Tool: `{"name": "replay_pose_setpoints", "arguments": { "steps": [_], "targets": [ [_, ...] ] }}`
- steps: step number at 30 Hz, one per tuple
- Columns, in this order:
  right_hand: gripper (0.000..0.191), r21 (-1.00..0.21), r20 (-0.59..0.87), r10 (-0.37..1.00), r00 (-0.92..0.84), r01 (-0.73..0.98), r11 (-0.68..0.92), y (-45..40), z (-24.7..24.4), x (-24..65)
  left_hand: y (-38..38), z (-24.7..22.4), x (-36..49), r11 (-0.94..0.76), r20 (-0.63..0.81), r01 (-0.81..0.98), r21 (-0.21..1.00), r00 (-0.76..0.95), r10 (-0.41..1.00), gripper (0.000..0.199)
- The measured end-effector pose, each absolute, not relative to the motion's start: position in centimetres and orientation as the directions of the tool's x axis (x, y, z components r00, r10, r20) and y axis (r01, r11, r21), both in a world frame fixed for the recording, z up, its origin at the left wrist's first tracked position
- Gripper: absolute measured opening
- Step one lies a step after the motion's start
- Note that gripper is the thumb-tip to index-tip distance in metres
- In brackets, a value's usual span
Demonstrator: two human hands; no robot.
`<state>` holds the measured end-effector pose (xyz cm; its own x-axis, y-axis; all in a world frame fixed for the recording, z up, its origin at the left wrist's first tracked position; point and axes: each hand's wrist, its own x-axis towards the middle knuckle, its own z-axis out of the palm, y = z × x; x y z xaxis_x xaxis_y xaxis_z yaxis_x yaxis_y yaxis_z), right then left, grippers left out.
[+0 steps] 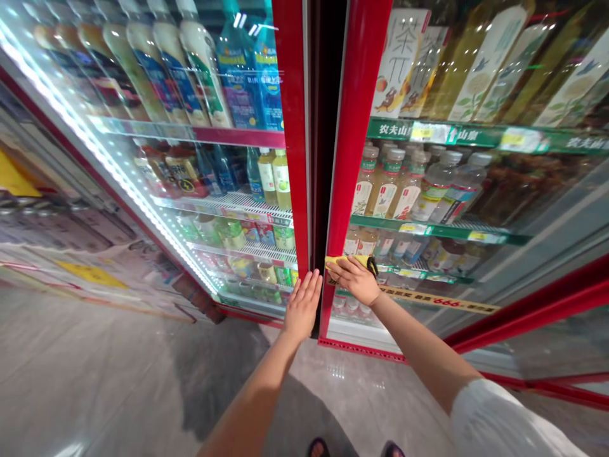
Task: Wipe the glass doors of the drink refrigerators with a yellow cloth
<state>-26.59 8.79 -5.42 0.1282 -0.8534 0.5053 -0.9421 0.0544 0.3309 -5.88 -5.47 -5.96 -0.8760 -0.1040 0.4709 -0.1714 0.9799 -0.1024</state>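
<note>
My left hand (pixel 304 304) lies flat with its fingers stretched out on the red door frame (pixel 295 158) of the left drinks fridge. To its right, my right hand (pixel 356 279) rests over a folded yellow cloth (pixel 340 261) against the red frame (pixel 352 127) of the right fridge. The cloth shows above and beside the fingers, and a dark loop (pixel 372 266) sticks out at its right end. A dark gap separates the two frames. Behind the glass, bottles (pixel 385 184) stand on green-edged shelves.
A red-framed glass door (pixel 528 304) slants across the lower right. At the far left are low shelves with goods and yellow signs (pixel 92 274). Grey tiled floor (pixel 118 381) lies below, with two feet in sandals (pixel 318 448) at the bottom edge.
</note>
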Motion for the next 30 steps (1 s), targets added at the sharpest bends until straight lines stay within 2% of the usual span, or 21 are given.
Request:
{"name": "replay_pose_setpoints", "arguments": {
  "steps": [6,11,14,16,18,23,28,30],
  "targets": [
    [0.037,0.324,0.402,-0.875,0.269,-0.936,-0.139,7.3,-6.6,-25.9,-6.0,-5.6,-5.0,0.979,0.465,-0.169,-0.118,-0.88,-0.096,0.083],
    [0.043,0.333,0.496,-0.849,0.179,-0.943,-0.004,7.6,-5.4,-26.0,-6.3,-5.1,-4.5,0.973,0.483,-0.2,-0.114,-0.867,-0.121,0.084],
    [0.044,0.384,0.471,-0.848,0.245,-0.922,-0.053,7.7,-4.4,-26.2,-6.3,-5.1,-4.6,0.973,0.485,-0.204,-0.11,-0.865,-0.127,0.084],
    [0.04,0.434,0.425,-0.845,0.324,-0.892,-0.124,7.7,-3.0,-26.3,-6.2,-5.0,-4.8,0.974,0.486,-0.196,-0.112,-0.866,-0.119,0.084],
    [0.039,0.458,0.416,-0.845,0.335,-0.88,-0.124,7.8,-0.9,-26.5,-6.0,-4.6,-5.1,0.975,0.492,-0.187,-0.116,-0.864,-0.107,0.082],
    [0.051,0.456,0.532,-0.823,0.199,-0.886,0.08,8.5,3.4,-26.4,-5.2,-4.0,-6.4,0.972,0.505,-0.203,-0.117,-0.855,-0.118,0.075],
    [0.039,0.566,0.416,-0.829,0.374,-0.82,-0.085,8.7,6.3,-26.7,-4.1,-4.5,-7.4,0.974,0.494,-0.181,-0.136,-0.865,-0.091,0.076],
    [0.039,0.575,0.44,-0.825,0.354,-0.817,-0.044,8.8,8.7,-27.0,-3.8,-4.6,-7.9,0.977,0.495,-0.16,-0.14,-0.866,-0.071,0.079]
  ]
}}
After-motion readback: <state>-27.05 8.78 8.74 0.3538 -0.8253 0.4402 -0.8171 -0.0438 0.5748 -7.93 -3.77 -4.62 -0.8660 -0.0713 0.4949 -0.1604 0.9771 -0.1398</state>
